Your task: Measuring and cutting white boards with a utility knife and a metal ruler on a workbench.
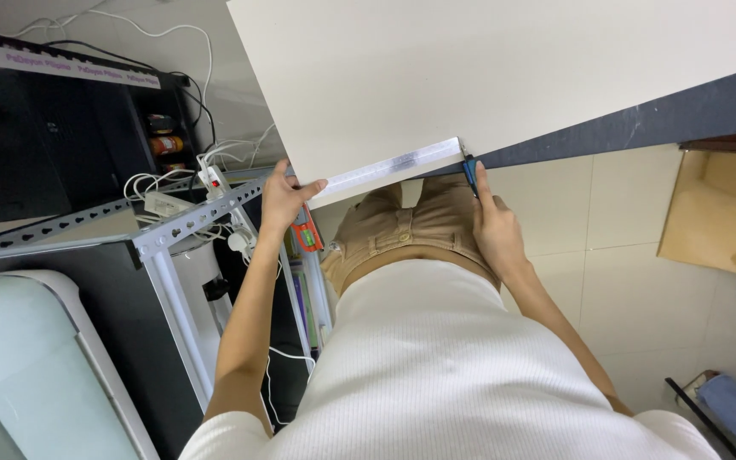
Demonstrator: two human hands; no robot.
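Your left hand (pixel 285 198) presses flat a shiny metal ruler (pixel 393 168) on the smooth white board (pixel 487 68) while your right hand (pixel 494 223) pinches a blue cutter (pixel 469 173).

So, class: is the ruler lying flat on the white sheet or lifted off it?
Flat. The ruler lies along the sheet's near edge, pressed by the left hand; the right hand holds a blue pen at its end.

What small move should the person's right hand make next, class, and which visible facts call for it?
Probably draw the blue cutter along the ruler toward the left hand. The right hand holds the cutter's tip at the ruler's right end, the ruler lies along the near edge of the white sheet, and the left hand presses its other end.
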